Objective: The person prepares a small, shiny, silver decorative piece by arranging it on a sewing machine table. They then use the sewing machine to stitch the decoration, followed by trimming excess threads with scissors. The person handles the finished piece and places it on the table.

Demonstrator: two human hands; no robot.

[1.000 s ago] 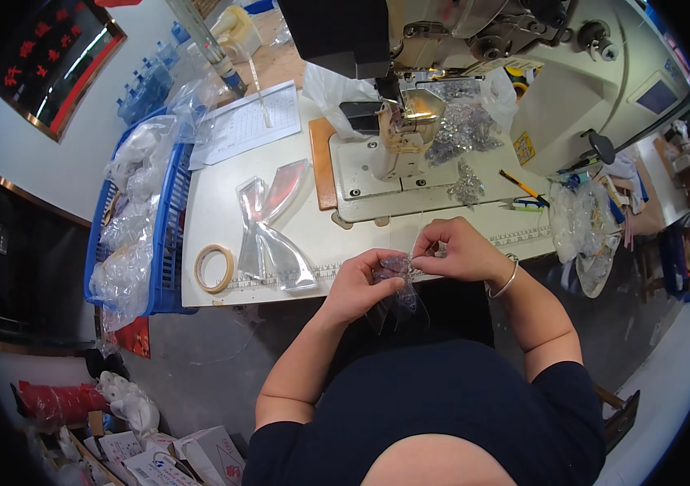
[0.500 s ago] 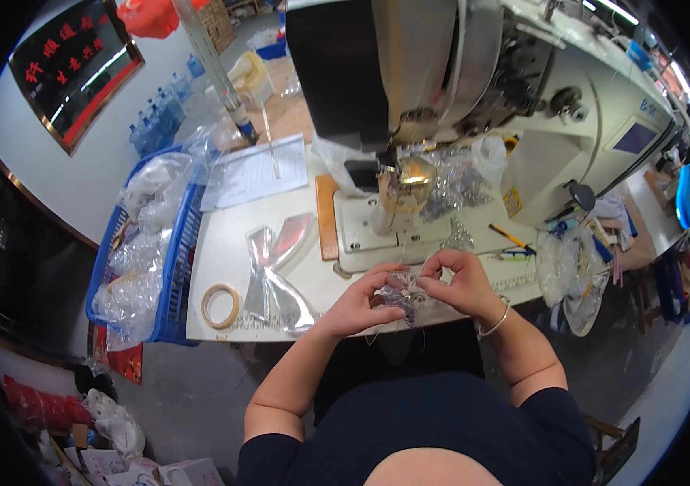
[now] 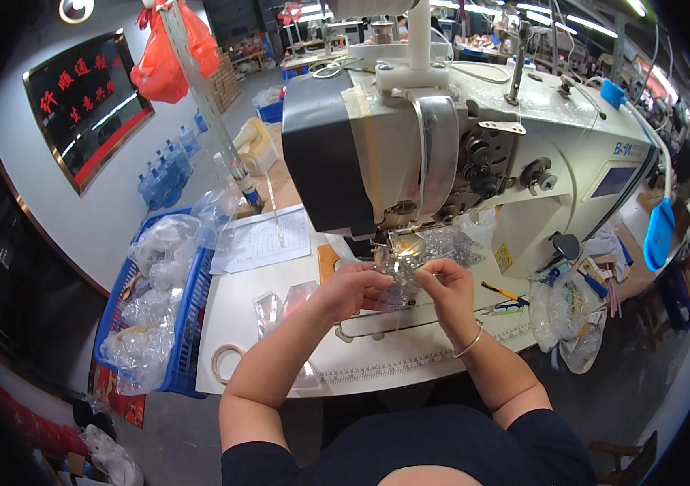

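Observation:
Between my two hands is a small, glittery silver-grey piece [image 3: 395, 293], held just in front of the needle area of a white sewing machine [image 3: 515, 162]. My left hand [image 3: 354, 292] is closed on its left side, thumb and fingers together. At its right edge my right hand [image 3: 449, 293] pinches with thumb and fingertips. A lit lamp shines on the machine's needle area just behind the piece. A pile of similar glittery pieces [image 3: 452, 245] lies under the machine arm. Shiny silver strips [image 3: 265, 313] lie on the table, partly hidden by my left forearm.
At the table's left stands a blue basket [image 3: 187, 356] full of clear plastic bags. A tape roll [image 3: 226, 363], a paper sheet [image 3: 260, 243] and a yellow-black pen-like tool [image 3: 504, 293] lie on the table. A ruler strip [image 3: 393, 369] runs along the front edge. Plastic bags [image 3: 559, 316] hang at the right.
My hands have carried the glittery piece away from the table's front edge, up to the machine's needle area. The view has tilted up, showing more of the machine and the room behind.

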